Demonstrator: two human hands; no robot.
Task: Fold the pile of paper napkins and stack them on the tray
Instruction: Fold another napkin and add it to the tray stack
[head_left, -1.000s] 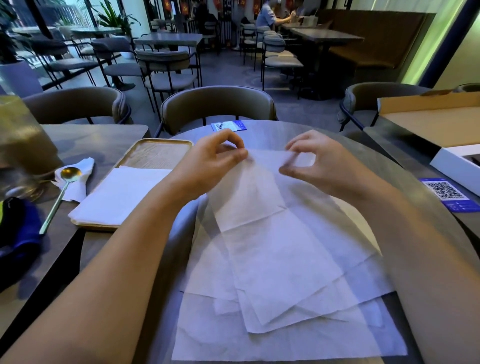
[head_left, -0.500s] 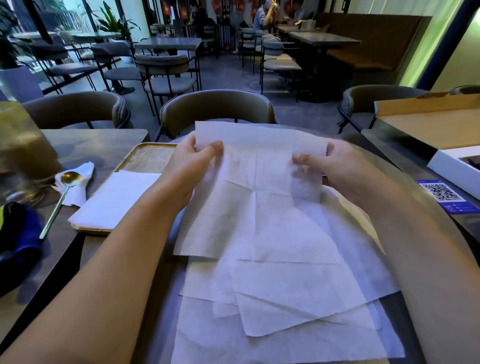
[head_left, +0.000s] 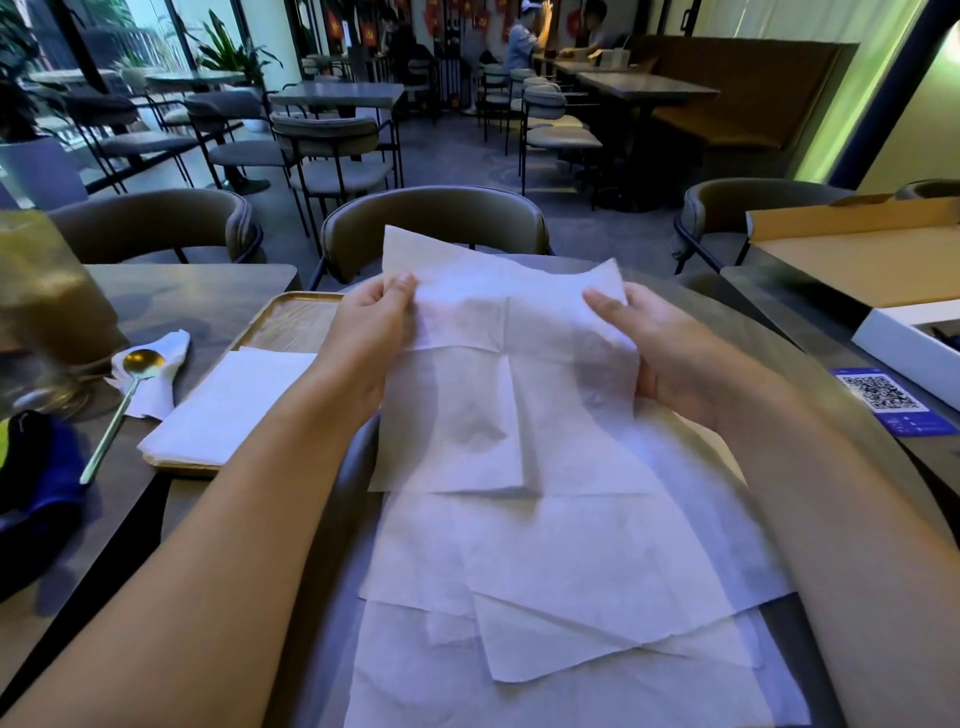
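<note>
Head view: both hands, left hand (head_left: 371, 332) and right hand (head_left: 670, 353), grasp the napkin (head_left: 498, 374), now lifted higher off the pile (head_left: 561, 597). Fingers behind sheet hidden; tray (head_left: 291, 322) partly covered.

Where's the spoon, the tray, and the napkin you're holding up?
spoon (head_left: 141, 362): head view, on its gold bowl.
tray (head_left: 291, 310): head view, on the bare far part of its wooden floor.
held napkin (head_left: 511, 374): head view, on its creased middle between both hands.

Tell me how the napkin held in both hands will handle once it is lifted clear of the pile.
The napkin is probably floppy: its lower half drapes onto the pile. Likely very light, since it looks thin. Its creases suggest it may fold readily.
</note>
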